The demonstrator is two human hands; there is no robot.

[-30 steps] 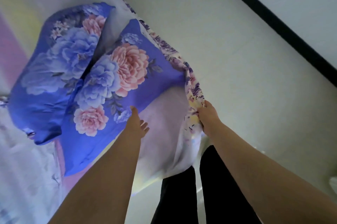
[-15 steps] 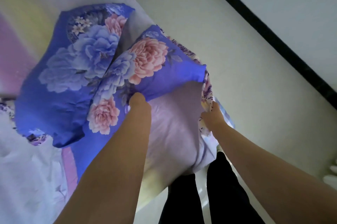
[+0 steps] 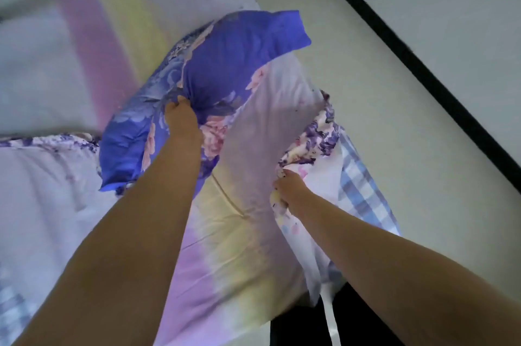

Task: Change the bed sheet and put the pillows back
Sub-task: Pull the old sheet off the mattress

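Moved: since a second ago I've lifted the blue floral-print fabric pillows (image 3: 225,63) off the bed with my left hand (image 3: 180,120); my right hand (image 3: 287,190) has pulled the sheet edge up and back.
Left hand: fingers curled into a bunch of pillowcase cloth, pillow hanging tilted above the bed.
Right hand: pinching the purple-flowered white sheet edge (image 3: 315,137), raised at the bed corner.
Sheet location: pale lavender bed sheet (image 3: 267,120) peeled up between my hands; pastel pink-and-yellow striped mattress cover (image 3: 225,247) exposed below.
Risk 1: one-handed grip on loose cloth, so the pillow could slip out and drop onto the sheet I'm stripping.
Risk 2: the sheet runs under the pillow, so pulling now could drag or snag it.
Risk 3: blue-and-white checked cloth (image 3: 363,190) lies beside my right hand; I could grab it with the sheet.
Count, pillows: cannot tell one or two, blurred.
Count, hands: two.
Count, checked cloths: one at the right; a similar patch shows lower left.
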